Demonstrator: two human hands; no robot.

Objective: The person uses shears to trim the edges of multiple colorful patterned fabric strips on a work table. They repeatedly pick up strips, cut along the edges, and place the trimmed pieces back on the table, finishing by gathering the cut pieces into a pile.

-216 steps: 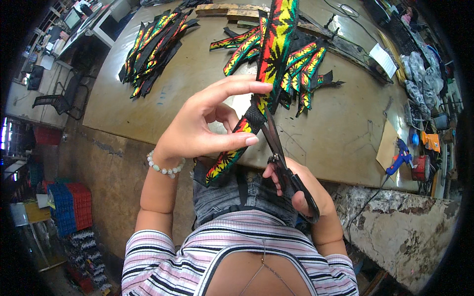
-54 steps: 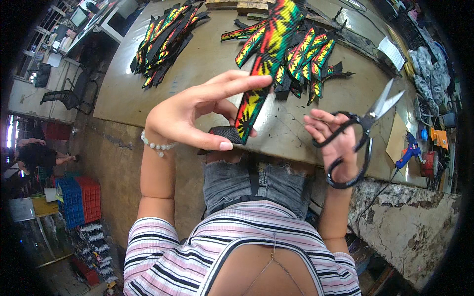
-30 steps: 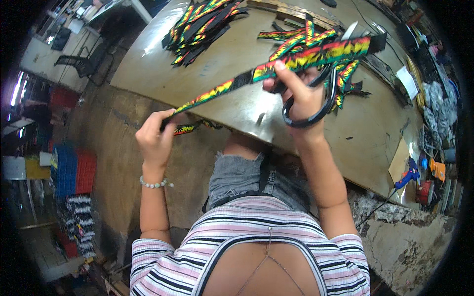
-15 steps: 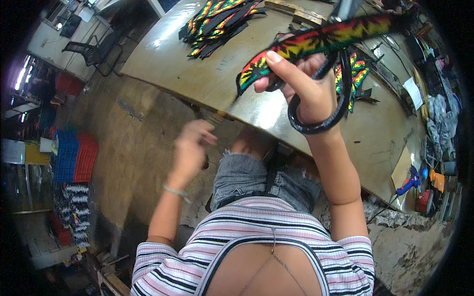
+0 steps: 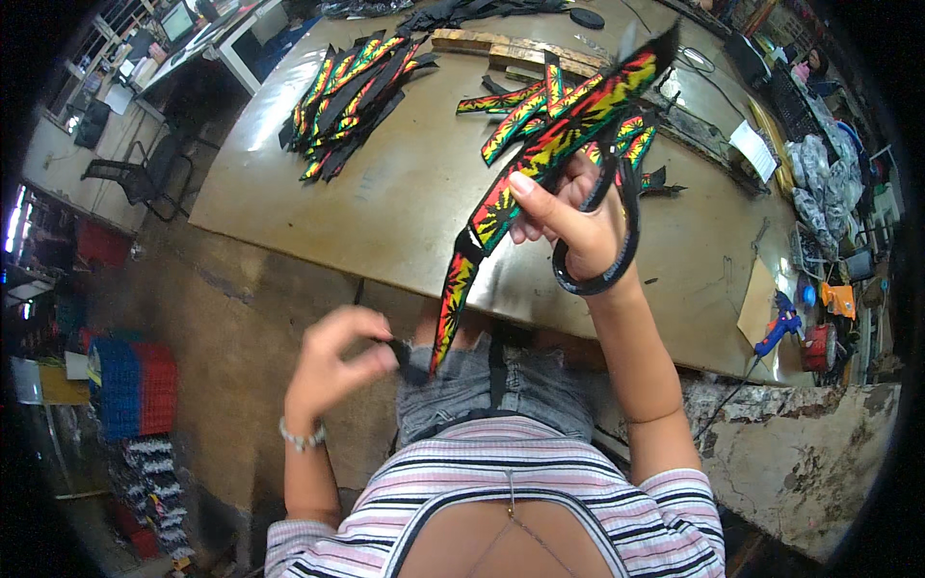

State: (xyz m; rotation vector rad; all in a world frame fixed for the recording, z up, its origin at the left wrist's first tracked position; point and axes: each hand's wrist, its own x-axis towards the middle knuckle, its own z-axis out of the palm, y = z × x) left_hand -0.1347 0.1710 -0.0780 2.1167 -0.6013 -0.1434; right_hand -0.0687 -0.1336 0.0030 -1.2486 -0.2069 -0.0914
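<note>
My right hand (image 5: 578,226) is raised over the table's near edge. It pinches a patterned strap (image 5: 568,135) in red, yellow and green with black leaf shapes. Black-handled scissors (image 5: 631,231) hang on the same hand, their blades partly hidden behind the strap. From the strap's lower end a narrower patterned length (image 5: 453,303) slants down over my lap. My left hand (image 5: 332,361), at lower left, has its fingers closed on a small black strip (image 5: 409,366) beside that narrow length. Whether the black strip joins the strap I cannot tell.
On the table (image 5: 405,231) lie a pile of patterned straps (image 5: 347,106) at left and more straps (image 5: 520,116) near the middle. Wooden bars (image 5: 511,48) lie behind them. At right are a blue glue gun (image 5: 776,328) and plastic bags (image 5: 819,173). A chair (image 5: 145,173) stands far left.
My view has shifted, showing more of the table. The strap now tilts steeply, with a narrow length hanging below my right hand. My left hand has moved lower and left.
</note>
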